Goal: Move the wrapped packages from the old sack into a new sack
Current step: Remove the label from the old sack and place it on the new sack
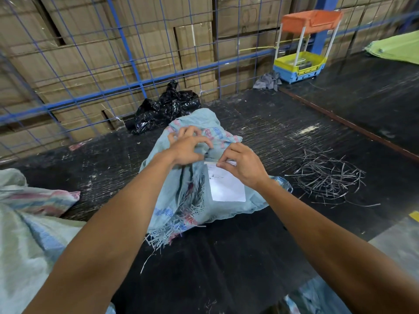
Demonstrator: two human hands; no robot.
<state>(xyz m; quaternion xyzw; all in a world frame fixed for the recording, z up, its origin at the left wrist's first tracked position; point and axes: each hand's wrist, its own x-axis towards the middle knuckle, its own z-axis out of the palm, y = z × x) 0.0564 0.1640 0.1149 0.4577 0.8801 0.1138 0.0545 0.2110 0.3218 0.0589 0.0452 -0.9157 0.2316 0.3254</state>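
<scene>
**Two hands on a torn blue sack**

A black crinkly plastic bag (165, 107) was seen behind the sack, against a blue wire fence (127, 85) with brown cardboard boxes (95, 41) stacked behind it. One little stand with an orange top tray and a yellow and blue bottom tray (303, 46) was seen in the far corner, with a grey rag (267, 80) beside it. A loose pile of thin grey strips (326, 177) was spread on the black table (226, 257) to the right. One pale woven sack with pink and blue stripes (29, 223) was lying at the left edge. A green sack (396, 49) was seen far to the right.

In the middle of the table lay one light blue woven sack with pink and blue checks (186, 196). Its near edge was frayed into many loose threads. One white paper label (226, 186) was stuck on it.

The sack's bunched top was gripped by the curled fingers of the left hand (188, 148). A thin string at the top of the label was pinched by the right hand (242, 164). No wrapped packages could be seen.
</scene>
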